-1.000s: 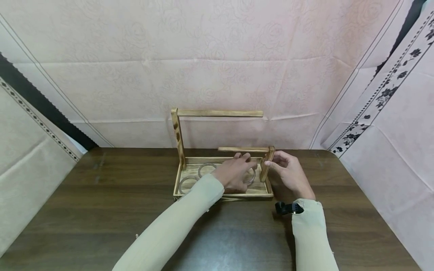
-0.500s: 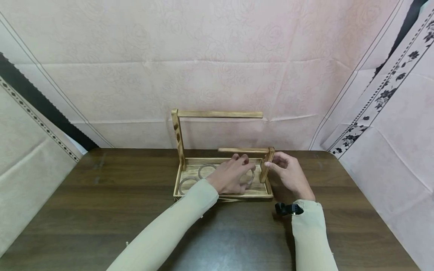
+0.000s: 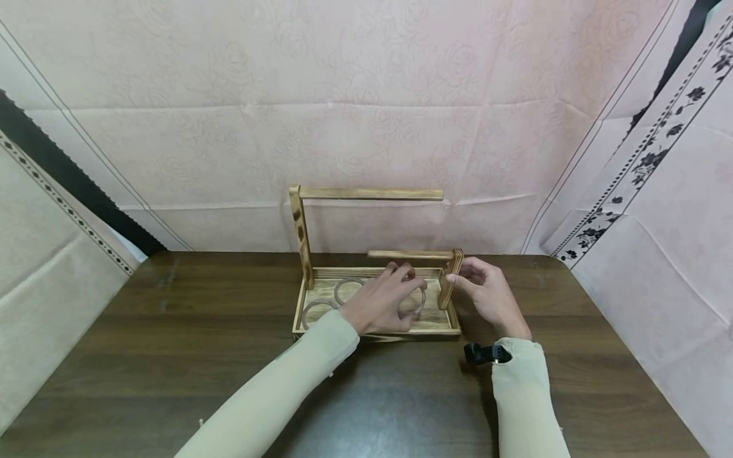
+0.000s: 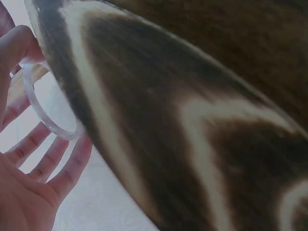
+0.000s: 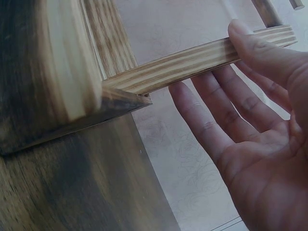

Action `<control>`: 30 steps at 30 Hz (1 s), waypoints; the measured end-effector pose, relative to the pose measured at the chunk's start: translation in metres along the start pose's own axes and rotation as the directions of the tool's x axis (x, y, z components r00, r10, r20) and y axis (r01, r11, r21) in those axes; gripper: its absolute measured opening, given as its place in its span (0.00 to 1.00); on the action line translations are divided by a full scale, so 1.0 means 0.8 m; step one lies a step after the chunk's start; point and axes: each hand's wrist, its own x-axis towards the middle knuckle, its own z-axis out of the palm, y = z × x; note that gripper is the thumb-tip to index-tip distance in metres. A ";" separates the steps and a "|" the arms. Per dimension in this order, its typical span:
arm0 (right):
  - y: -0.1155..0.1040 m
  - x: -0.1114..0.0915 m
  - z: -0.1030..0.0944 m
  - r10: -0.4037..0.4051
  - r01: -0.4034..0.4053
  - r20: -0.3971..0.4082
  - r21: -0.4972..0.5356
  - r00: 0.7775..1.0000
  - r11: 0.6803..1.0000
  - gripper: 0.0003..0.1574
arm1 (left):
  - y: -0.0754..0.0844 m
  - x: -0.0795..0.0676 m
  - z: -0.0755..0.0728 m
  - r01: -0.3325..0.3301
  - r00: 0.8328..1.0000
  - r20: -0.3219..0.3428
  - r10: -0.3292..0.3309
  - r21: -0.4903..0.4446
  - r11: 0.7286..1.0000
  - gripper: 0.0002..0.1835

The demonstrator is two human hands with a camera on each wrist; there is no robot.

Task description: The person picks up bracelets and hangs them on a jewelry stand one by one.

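A wooden jewellery stand point(image 3: 302, 235) has a shallow tray point(image 3: 438, 331), a tall post with a bar on the left and a shorter post point(image 3: 448, 289) with a bar on the right. My left hand point(image 3: 382, 298) is over the middle of the tray, and a translucent bangle point(image 4: 36, 103) is pinched between its thumb and fingers. That bangle's right edge shows beside the fingers in the head view. My right hand point(image 3: 488, 292) holds the short post from outside, thumb on the near face and fingers behind, as the right wrist view point(image 5: 207, 60) shows.
Two more bangles lie at the tray's left, one near the front point(image 3: 318, 301) and one farther back point(image 3: 336, 291). The stand is near the back edge of a brown wooden table point(image 3: 229, 305). Pale patterned cloth point(image 3: 366, 140) hangs behind and at both sides.
My left hand has drifted left and a little toward me across the tray, and the bangle's visible edge has shifted left with it. The right hand has kept its hold on the short post.
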 end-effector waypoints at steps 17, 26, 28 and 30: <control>0.004 0.001 0.001 0.004 -0.004 -0.001 -0.012 1.000 1.000 0.22 | -0.002 -0.022 -0.001 -0.016 0.993 -0.115 0.006 -0.084 0.996 0.30; 0.002 0.001 0.000 0.001 -0.002 -0.006 -0.020 1.000 1.000 0.22 | -0.003 -0.030 0.000 -0.037 0.986 -0.168 0.022 -0.088 0.995 0.32; 0.001 0.000 -0.001 0.005 -0.006 -0.005 -0.021 1.000 1.000 0.22 | -0.003 -0.031 0.001 -0.042 0.982 -0.188 0.023 -0.095 0.995 0.31; 0.000 0.000 -0.002 0.010 -0.010 -0.002 -0.017 1.000 1.000 0.22 | -0.003 -0.032 0.000 -0.046 0.978 -0.208 0.023 -0.105 0.993 0.32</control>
